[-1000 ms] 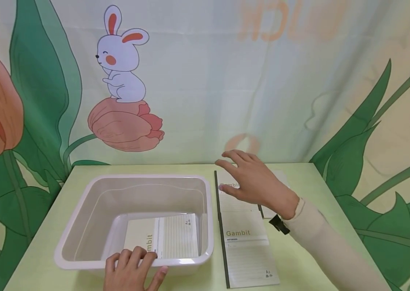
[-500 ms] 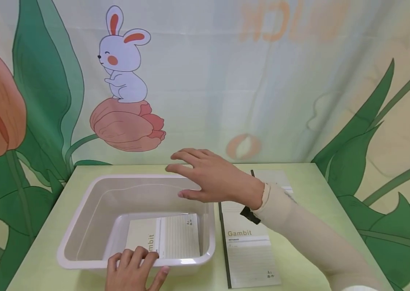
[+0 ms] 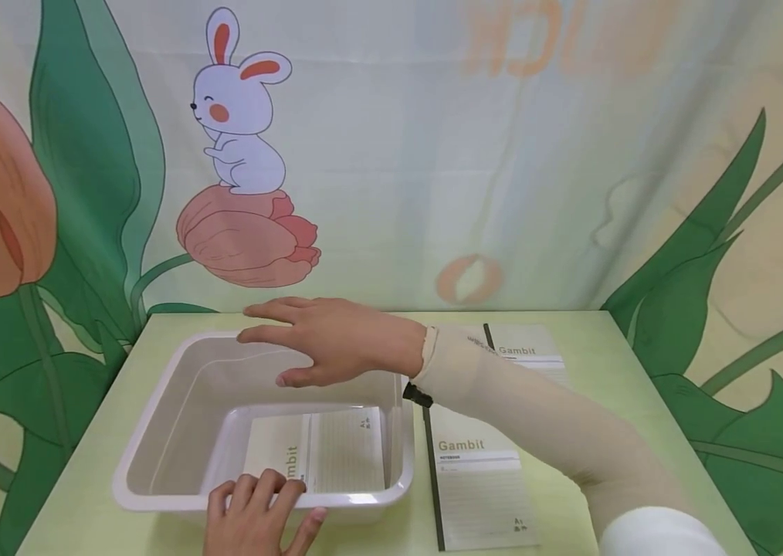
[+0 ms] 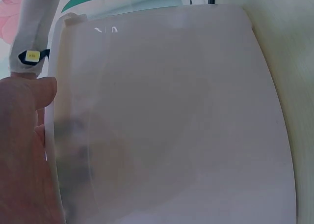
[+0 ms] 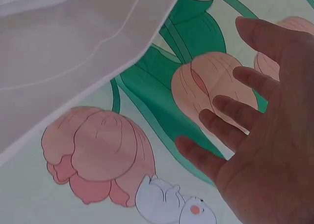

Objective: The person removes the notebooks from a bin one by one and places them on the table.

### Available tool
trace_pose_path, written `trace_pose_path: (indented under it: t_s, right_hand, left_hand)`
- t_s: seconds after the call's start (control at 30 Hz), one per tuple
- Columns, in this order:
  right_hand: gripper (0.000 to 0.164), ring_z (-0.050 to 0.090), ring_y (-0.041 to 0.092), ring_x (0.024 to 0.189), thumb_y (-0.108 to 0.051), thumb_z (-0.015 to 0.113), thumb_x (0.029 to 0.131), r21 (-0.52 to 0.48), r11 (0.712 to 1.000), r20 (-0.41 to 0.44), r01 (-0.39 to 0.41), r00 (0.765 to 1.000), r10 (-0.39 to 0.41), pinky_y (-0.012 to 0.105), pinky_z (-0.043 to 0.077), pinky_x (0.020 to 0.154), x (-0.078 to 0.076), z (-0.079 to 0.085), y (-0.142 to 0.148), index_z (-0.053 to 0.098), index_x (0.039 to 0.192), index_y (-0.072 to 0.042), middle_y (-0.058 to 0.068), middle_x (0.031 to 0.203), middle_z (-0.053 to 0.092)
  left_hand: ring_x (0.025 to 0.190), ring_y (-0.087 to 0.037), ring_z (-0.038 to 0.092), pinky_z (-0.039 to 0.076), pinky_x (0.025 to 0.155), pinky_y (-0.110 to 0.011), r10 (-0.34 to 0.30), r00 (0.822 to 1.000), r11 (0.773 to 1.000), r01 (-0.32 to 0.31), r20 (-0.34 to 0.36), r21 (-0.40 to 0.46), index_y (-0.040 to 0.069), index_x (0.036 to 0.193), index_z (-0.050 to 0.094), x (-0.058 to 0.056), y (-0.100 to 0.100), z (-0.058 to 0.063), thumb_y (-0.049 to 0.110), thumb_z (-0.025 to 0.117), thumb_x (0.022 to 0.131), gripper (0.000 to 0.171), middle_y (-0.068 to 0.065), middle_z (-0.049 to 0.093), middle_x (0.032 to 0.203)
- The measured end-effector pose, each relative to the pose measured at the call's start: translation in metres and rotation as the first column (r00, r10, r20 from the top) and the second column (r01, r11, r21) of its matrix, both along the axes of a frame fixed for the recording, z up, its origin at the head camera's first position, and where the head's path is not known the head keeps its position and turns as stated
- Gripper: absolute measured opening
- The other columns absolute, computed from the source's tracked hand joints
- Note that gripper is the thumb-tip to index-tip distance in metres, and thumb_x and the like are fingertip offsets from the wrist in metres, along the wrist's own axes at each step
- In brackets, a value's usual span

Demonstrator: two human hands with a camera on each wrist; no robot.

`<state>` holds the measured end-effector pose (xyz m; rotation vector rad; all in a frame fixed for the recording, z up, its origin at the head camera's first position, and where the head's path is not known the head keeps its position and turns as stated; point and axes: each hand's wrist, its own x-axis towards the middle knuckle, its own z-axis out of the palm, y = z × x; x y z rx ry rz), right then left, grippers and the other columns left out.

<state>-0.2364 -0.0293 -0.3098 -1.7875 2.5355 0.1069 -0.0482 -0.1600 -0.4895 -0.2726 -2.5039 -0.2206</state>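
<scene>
A pale plastic basin (image 3: 401, 432) stands on the table, also filling much of the left wrist view. My left hand (image 3: 252, 506) grips its near rim, fingers hooked over the edge and thumb on the outer side. Above the basin's back part hovers my right hand (image 3: 329, 340), its fingers spread and holding nothing; the right wrist view shows the bare palm. Inside the basin, on its right side, lies a Gambit notebook (image 3: 343, 455). Right of the basin, another Gambit notebook (image 3: 482, 494) with a dark spine lies flat, its upper part partly covered by the right sleeve.
Behind the right forearm, at the back right of the table (image 3: 572, 432), lies one more Gambit notebook (image 3: 530, 355), partly hidden. A curtain (image 3: 391, 154) printed with tulips and a rabbit hangs right behind the table's far edge.
My right hand has moved left from above the notebooks to above the basin, staying spread and holding nothing. My left hand keeps its grip on the basin rim.
</scene>
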Motion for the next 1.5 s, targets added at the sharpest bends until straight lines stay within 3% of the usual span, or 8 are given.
trace_pose_path:
  t_s: [0.1,0.33,0.53,0.87,1.13,1.33,1.5]
  right_hand:
    - [0.066,0.019,0.013,0.152,-0.047,0.055,0.097,0.070,0.997,0.005,-0.020,1.000,0.020,0.034,0.029,0.119,0.000,-0.008,-0.014,0.024,0.155,-0.034,-0.006,0.165,0.016]
    - [0.067,0.017,0.009,0.152,-0.047,0.052,0.099,0.202,0.978,0.117,-0.045,0.993,0.021,0.027,0.033,0.115,-0.002,-0.034,-0.043,0.017,0.156,-0.038,-0.011,0.165,0.013]
    - [0.066,0.019,0.010,0.152,-0.048,0.050,0.099,0.293,0.953,0.058,-0.073,0.997,0.058,0.023,0.022,0.120,-0.002,-0.061,-0.065,0.018,0.155,-0.038,-0.010,0.165,0.015]
    - [0.065,0.017,0.004,0.151,-0.054,0.053,0.096,0.450,0.892,0.019,-0.052,0.999,0.049,0.023,0.034,0.112,0.001,-0.107,-0.089,0.017,0.151,-0.052,-0.021,0.163,0.011]
    - [0.074,0.026,0.006,0.147,-0.054,0.065,0.088,0.508,0.855,0.015,-0.110,0.993,0.118,0.026,0.037,0.111,0.008,-0.140,-0.095,0.025,0.150,-0.050,-0.020,0.161,0.020]
    - [0.078,0.024,0.001,0.146,-0.061,0.068,0.082,0.532,0.840,0.022,-0.106,0.994,0.112,0.027,0.039,0.106,0.017,-0.163,-0.097,0.026,0.147,-0.054,-0.025,0.160,0.021]
    - [0.077,0.032,0.000,0.138,-0.059,0.070,0.081,0.541,0.836,0.009,-0.088,0.995,0.098,0.024,0.042,0.097,0.017,-0.174,-0.098,0.029,0.146,-0.054,-0.025,0.157,0.026]
  left_hand:
    - [0.079,-0.021,0.050,0.038,0.083,-0.049,-0.004,1.000,1.000,0.004,-0.013,-0.001,0.023,0.091,0.062,-0.001,0.000,-0.001,0.068,0.027,0.098,0.058,0.004,0.056,0.087]
    - [0.078,-0.021,0.050,0.040,0.080,-0.050,-0.009,0.999,1.000,0.009,-0.032,0.002,0.022,0.089,0.062,-0.002,0.001,-0.001,0.068,0.024,0.099,0.061,0.003,0.057,0.085]
    - [0.077,-0.021,0.050,0.040,0.080,-0.050,-0.011,0.999,1.000,0.011,-0.048,0.011,0.022,0.088,0.062,-0.003,0.002,-0.003,0.068,0.021,0.099,0.062,0.003,0.057,0.085]
    - [0.077,-0.021,0.050,0.037,0.080,-0.049,-0.003,0.998,1.000,0.003,-0.061,0.006,0.021,0.088,0.062,-0.005,0.002,-0.002,0.067,0.019,0.099,0.064,0.003,0.056,0.084]
    - [0.081,-0.021,0.049,0.036,0.083,-0.047,0.006,1.000,1.000,-0.006,-0.017,0.014,0.022,0.091,0.061,-0.002,0.001,0.000,0.068,0.023,0.099,0.061,0.005,0.055,0.086]
    - [0.086,-0.022,0.051,0.035,0.084,-0.046,0.015,0.999,1.000,-0.016,0.038,0.008,0.022,0.092,0.061,0.000,0.002,0.002,0.067,0.036,0.096,0.051,0.005,0.055,0.087]
    - [0.086,-0.021,0.050,0.034,0.085,-0.045,0.014,0.999,1.000,-0.015,0.052,0.007,0.023,0.093,0.061,0.001,0.001,0.002,0.067,0.038,0.095,0.049,0.005,0.054,0.088]
